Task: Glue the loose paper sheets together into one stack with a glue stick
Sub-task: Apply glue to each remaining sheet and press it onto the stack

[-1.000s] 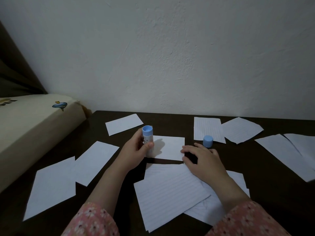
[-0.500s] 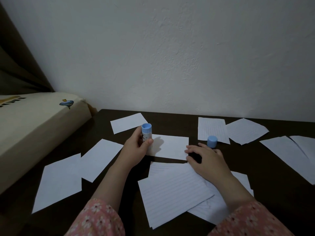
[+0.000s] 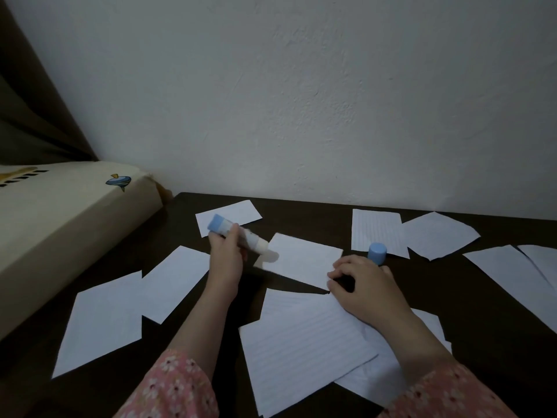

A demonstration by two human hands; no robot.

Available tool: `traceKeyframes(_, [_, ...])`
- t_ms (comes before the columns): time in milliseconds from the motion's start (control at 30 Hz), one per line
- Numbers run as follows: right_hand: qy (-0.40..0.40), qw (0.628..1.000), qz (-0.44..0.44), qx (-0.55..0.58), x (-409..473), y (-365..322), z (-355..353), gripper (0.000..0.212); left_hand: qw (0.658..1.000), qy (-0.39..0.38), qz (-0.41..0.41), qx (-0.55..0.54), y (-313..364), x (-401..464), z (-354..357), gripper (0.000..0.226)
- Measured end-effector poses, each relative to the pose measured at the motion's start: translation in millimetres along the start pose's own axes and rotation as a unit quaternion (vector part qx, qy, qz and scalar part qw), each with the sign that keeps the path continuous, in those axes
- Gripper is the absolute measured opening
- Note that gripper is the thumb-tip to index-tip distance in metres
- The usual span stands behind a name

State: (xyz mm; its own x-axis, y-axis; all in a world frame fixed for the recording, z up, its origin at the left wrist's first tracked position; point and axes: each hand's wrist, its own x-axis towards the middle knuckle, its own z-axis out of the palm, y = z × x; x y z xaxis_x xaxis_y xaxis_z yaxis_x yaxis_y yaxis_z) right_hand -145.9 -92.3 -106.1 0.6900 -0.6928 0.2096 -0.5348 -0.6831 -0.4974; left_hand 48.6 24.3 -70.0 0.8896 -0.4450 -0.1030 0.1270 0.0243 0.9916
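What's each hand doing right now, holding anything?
Left hand: grips the glue stick, tilted toward the small sheet.
Right hand: fingers curled at that sheet's near right corner; a grip cannot be told.
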Motion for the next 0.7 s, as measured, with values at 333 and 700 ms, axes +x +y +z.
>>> traceKeyframes(333, [-0.06,0.994,0.027,-0.083,4.8,-0.4,3.5,0.054,0.944,-0.17,0.15,0.239,-8.0,-7.6,58.7,0.055])
traceKeyframes(700, [-0.095,0.993,0.013,-0.075,2.9,-1.2,1.1,0.051,0.904,-0.2,0.263,0.273,-19.2,-4.0,71.6,0.058])
